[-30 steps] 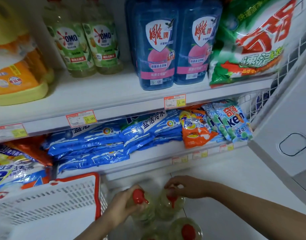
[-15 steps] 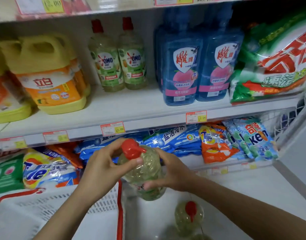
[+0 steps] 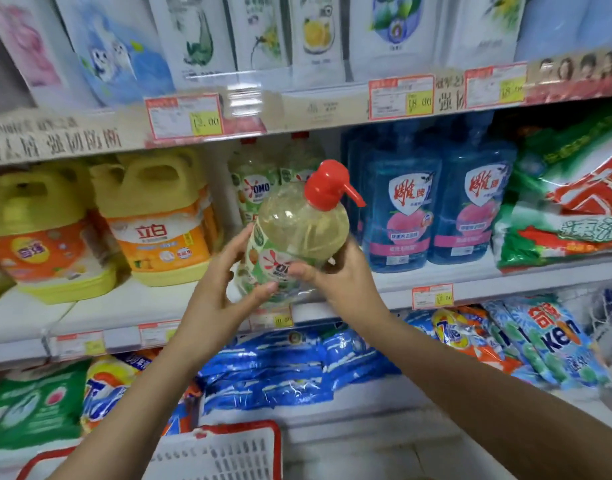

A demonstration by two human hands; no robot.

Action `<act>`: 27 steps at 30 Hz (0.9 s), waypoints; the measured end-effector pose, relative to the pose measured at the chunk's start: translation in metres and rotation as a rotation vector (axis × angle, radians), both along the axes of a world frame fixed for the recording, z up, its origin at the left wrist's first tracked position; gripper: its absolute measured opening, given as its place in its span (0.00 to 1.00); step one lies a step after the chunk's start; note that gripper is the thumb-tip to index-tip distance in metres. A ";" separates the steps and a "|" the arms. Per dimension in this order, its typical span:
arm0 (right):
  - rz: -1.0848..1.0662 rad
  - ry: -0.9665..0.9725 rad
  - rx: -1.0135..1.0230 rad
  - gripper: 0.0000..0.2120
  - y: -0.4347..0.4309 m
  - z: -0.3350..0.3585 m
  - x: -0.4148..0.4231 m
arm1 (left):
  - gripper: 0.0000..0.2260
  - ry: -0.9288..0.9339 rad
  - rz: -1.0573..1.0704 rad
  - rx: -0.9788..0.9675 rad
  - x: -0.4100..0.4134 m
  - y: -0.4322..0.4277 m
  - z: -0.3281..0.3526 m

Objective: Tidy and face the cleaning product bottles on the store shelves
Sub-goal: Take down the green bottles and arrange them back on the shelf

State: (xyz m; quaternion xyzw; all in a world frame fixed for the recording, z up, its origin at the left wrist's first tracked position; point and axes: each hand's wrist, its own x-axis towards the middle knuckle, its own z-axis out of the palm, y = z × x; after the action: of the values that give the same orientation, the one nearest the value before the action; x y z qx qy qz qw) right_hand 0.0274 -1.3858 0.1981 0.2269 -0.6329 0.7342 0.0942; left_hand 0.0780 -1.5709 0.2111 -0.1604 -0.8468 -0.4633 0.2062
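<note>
Holding the pale-yellow pump bottle [image 3: 297, 230] tilted before the middle shelf [image 3: 131, 301], the left grip [image 3: 221, 296] cups its lower left side and the right grip [image 3: 342, 282] wraps its right side, thumb across the label. Behind it on that shelf stand two matching OMO bottles [image 3: 254, 188], two yellow jugs [image 3: 159, 216] to their left, two blue bottles [image 3: 398, 209] to their right. A red-rimmed white basket [image 3: 221, 459] lies below, its contents unseen.

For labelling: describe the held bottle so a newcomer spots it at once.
Find the middle shelf, between the yellow jugs and blue bottles. In front of that gap, the left hand and right hand hold a clear bottle of yellow liquid. Unlike the shelved twins behind, it is tilted, red pump cap in full view.
</note>
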 end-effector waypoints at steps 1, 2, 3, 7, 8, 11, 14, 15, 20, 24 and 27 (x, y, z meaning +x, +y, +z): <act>-0.003 -0.004 -0.015 0.33 -0.004 0.004 -0.008 | 0.34 0.017 0.022 -0.020 -0.012 -0.003 0.000; -0.004 -0.013 -0.033 0.33 -0.008 0.009 -0.016 | 0.35 0.042 0.047 -0.042 -0.024 -0.007 0.001; -0.002 -0.023 -0.053 0.31 -0.012 0.012 -0.024 | 0.36 0.064 0.067 -0.055 -0.036 -0.010 0.004; 0.034 -0.108 -0.139 0.19 -0.025 0.004 -0.054 | 0.35 0.047 0.098 -0.089 -0.075 -0.023 0.004; 0.040 -0.138 -0.157 0.20 -0.028 -0.002 -0.061 | 0.34 0.019 0.094 -0.095 -0.082 -0.027 0.001; 0.054 -0.218 -0.168 0.28 -0.037 -0.008 -0.086 | 0.33 -0.049 0.111 -0.039 -0.099 -0.034 -0.009; 0.018 -0.218 -0.040 0.32 -0.046 0.003 -0.118 | 0.32 -0.096 0.157 0.066 -0.112 -0.034 -0.012; 0.021 -0.207 0.012 0.31 -0.050 0.007 -0.128 | 0.33 -0.109 0.171 0.077 -0.115 -0.033 -0.013; -0.007 -0.108 0.177 0.38 -0.069 0.020 -0.157 | 0.37 -0.077 0.319 0.087 -0.137 -0.032 -0.030; -0.076 -0.008 0.295 0.34 -0.079 0.025 -0.176 | 0.35 -0.024 0.462 0.013 -0.160 -0.030 -0.040; -0.160 0.016 0.355 0.38 -0.088 0.024 -0.186 | 0.36 -0.008 0.502 -0.074 -0.176 -0.029 -0.042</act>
State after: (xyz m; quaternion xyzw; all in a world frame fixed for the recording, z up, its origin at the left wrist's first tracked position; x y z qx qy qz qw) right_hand -0.1586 -1.4741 0.2222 0.1948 -0.7678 0.5993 0.1158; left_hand -0.0978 -1.6002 0.1687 0.0493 -0.8773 -0.3669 0.3053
